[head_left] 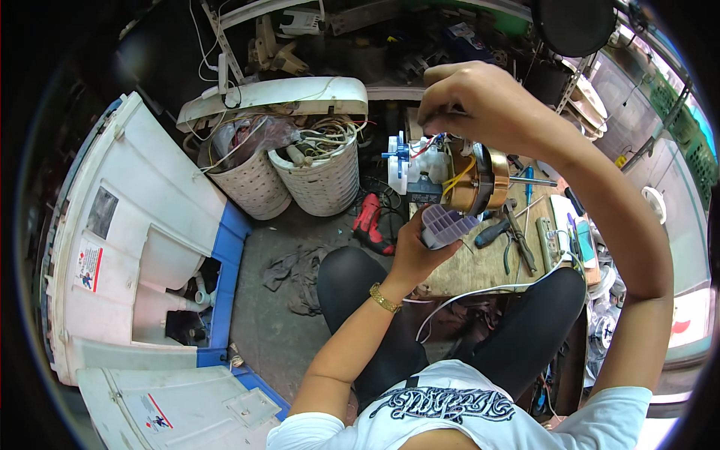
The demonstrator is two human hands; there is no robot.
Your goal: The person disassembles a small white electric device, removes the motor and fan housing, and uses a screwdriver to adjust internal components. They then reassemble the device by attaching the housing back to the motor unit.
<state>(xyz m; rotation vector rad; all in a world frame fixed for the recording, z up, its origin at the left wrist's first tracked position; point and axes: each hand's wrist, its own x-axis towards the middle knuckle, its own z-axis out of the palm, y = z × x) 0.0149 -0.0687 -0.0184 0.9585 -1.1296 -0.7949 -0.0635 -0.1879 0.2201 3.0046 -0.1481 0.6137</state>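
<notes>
Use as landmark the copper-coloured cylindrical motor point(463, 196), positioned over the far left part of the pale wooden worktop point(465, 271), with a thin metal shaft point(534, 181) pointing right. Note the left hand point(421, 255) just on the near side of the motor, with fingers wrapped around a pale lilac, divided plastic box point(450, 223). Note the right hand point(469, 94) above the motor, with bent fingers drawn inward near thin red and blue wires point(430, 142); cannot tell, with fingertips hidden, whether pinching a wire or only hovering.

Hold the box level, compartments facing up, to avoid spilling any contents. Treat the thin wires as easily strained: guide gently, and avoid tugging at the joints. Steer fingers clear of the yellow wires point(457, 178) at the left face of the motor. Avoid leaning on the white plastic housing with a blue fitting point(403, 154), left of the motor. Steady the motor against rolling before applying force. Reach carefully past the dark-handled screwdriver point(490, 235), on the near right of the motor.
</notes>
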